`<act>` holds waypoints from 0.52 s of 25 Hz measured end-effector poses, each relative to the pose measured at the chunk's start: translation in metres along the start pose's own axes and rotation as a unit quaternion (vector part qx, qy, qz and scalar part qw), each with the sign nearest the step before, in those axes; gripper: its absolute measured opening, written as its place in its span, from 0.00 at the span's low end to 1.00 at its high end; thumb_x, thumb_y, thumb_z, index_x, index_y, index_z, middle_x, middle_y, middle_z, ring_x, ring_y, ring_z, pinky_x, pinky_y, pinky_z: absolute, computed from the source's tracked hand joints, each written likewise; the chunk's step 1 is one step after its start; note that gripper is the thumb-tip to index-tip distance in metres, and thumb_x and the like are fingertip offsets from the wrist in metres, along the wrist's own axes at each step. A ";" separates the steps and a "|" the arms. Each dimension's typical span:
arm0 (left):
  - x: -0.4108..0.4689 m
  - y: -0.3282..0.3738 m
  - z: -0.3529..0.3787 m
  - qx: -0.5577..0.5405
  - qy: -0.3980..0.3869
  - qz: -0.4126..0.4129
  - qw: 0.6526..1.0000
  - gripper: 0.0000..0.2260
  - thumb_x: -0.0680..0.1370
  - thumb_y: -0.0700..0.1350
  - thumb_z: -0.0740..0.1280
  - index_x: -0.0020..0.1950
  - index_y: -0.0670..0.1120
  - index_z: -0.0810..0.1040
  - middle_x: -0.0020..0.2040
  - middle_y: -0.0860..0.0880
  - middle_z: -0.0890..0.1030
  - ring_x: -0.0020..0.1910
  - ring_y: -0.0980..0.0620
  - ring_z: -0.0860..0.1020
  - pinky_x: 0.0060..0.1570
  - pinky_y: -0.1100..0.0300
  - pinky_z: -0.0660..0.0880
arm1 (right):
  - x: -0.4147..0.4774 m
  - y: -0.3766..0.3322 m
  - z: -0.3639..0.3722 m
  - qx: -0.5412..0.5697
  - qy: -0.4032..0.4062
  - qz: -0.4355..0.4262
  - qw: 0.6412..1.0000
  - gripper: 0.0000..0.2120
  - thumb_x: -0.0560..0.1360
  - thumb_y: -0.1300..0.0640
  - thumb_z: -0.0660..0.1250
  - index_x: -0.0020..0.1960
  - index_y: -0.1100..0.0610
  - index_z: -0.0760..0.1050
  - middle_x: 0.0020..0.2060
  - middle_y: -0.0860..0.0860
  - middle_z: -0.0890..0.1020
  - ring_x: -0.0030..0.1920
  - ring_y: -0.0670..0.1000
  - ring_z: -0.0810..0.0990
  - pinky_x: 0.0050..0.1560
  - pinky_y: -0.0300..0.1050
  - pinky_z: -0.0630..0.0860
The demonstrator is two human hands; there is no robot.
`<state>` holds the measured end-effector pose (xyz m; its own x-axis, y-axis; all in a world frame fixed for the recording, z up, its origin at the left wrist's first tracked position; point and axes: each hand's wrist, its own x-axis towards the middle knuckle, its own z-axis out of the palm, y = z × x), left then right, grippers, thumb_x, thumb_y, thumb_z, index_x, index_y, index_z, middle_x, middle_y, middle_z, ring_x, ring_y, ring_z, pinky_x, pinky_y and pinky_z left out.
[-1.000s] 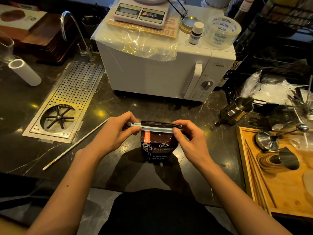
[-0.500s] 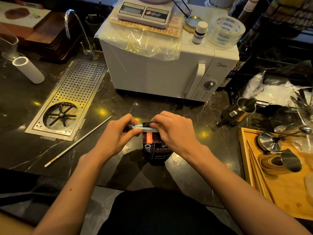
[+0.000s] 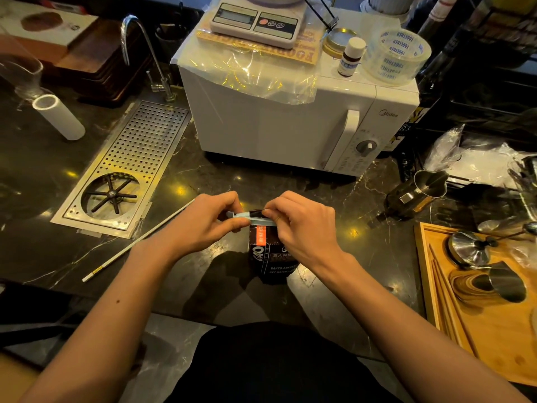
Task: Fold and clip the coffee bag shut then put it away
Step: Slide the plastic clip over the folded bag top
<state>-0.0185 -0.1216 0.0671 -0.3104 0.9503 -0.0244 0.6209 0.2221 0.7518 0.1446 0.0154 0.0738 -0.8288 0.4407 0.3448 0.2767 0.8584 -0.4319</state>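
Note:
A small dark brown coffee bag (image 3: 268, 257) with an orange label stands upright on the black marble counter, in front of me at the centre. A pale blue bar clip (image 3: 247, 219) lies across its folded top. My left hand (image 3: 200, 225) pinches the clip's left end. My right hand (image 3: 302, 228) covers the right part of the clip and the bag's top, fingers pressed down on them. The clip's right end is hidden under that hand.
A white microwave (image 3: 290, 123) stands just behind the bag. A perforated metal drain tray (image 3: 136, 158) lies at the left, with a thin white rod (image 3: 136, 242) beside it. A wooden tray (image 3: 476, 315) with metal tools sits at the right, a steel pitcher (image 3: 418, 193) behind it.
My right hand has slid left along the clip from the bag's right corner and now covers most of the bag's top. My left hand has stayed at the clip's left end.

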 end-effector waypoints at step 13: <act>0.007 0.004 0.008 0.043 0.009 0.064 0.997 0.16 0.74 0.62 0.62 0.43 0.50 0.75 0.35 0.56 0.79 0.34 0.57 0.77 0.33 0.62 0.72 | 0.011 0.019 -0.023 0.027 -0.186 -0.040 0.981 0.13 0.78 0.48 0.65 0.60 0.49 0.78 0.53 0.45 0.81 0.52 0.48 0.80 0.45 0.48 0.78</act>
<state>-0.0124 -0.1128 0.0642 -0.2372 0.9681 0.0802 0.7152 0.1181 0.6889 0.1517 0.0426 0.0882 -0.9697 0.2379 0.0551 0.1863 0.8666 -0.4628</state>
